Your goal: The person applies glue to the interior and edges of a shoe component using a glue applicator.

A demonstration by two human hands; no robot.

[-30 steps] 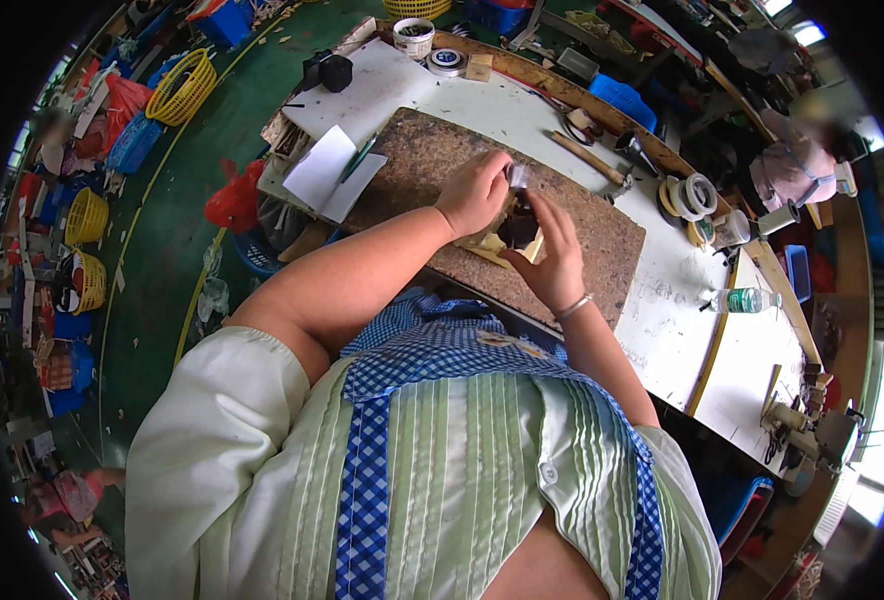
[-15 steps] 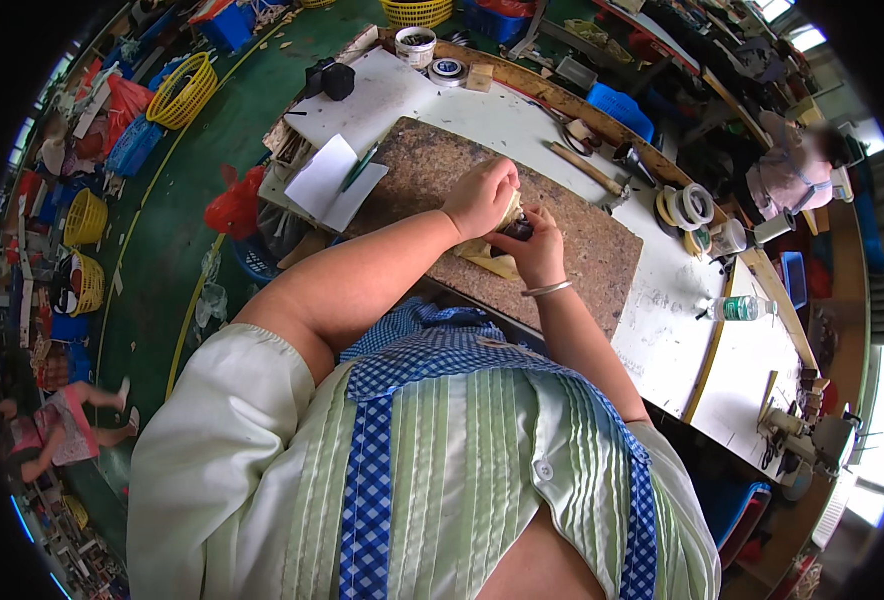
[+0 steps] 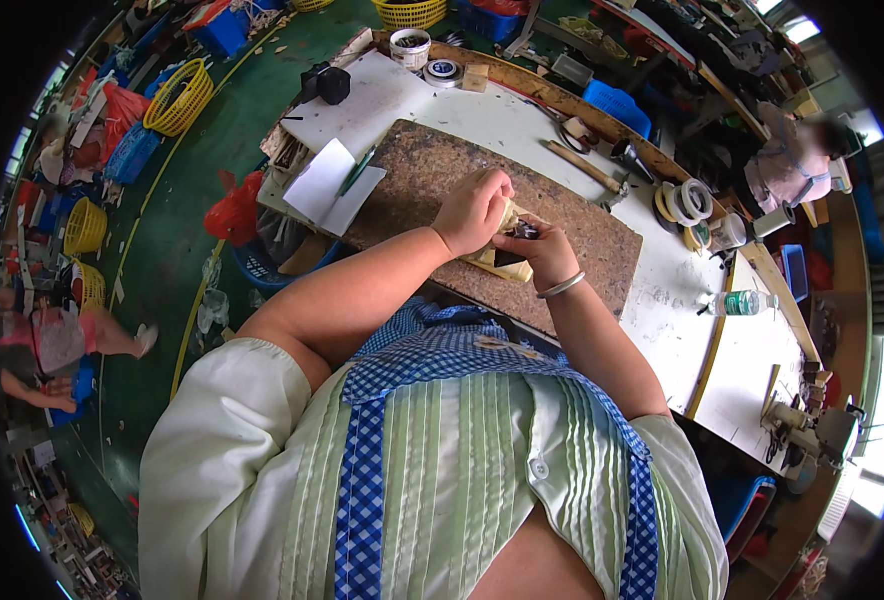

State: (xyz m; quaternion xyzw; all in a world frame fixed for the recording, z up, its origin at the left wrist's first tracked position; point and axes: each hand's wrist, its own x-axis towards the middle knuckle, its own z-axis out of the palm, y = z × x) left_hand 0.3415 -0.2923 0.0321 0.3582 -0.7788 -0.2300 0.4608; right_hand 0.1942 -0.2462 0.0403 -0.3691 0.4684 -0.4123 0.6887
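My left hand [image 3: 470, 212] is closed, its fingers pinching the upper end of a pale yellow, cloth-like piece [image 3: 502, 264]. My right hand [image 3: 550, 252] grips the right side of the same piece, its thumb across a dark, shiny part [image 3: 524, 230] at the top. What kind of piece it is cannot be made out, as my fingers cover much of it. Both hands are close together over a brown speckled stone slab [image 3: 597, 250], and the piece's lower edge hangs just over or rests on it.
Left of the slab lies an open notebook [image 3: 324, 185] with a green pen [image 3: 357, 172]. Beyond it are a hammer [image 3: 587, 167], tape rolls [image 3: 695, 203] and a white tub [image 3: 410, 48]. A bottle [image 3: 742, 303] stands at right. People are at the left aisle [image 3: 47, 345] and far right [image 3: 790, 160].
My right hand has turned slightly and shifted a little right, showing more of the dark part. My left hand keeps its pinch. The person in the left aisle has moved and changed posture.
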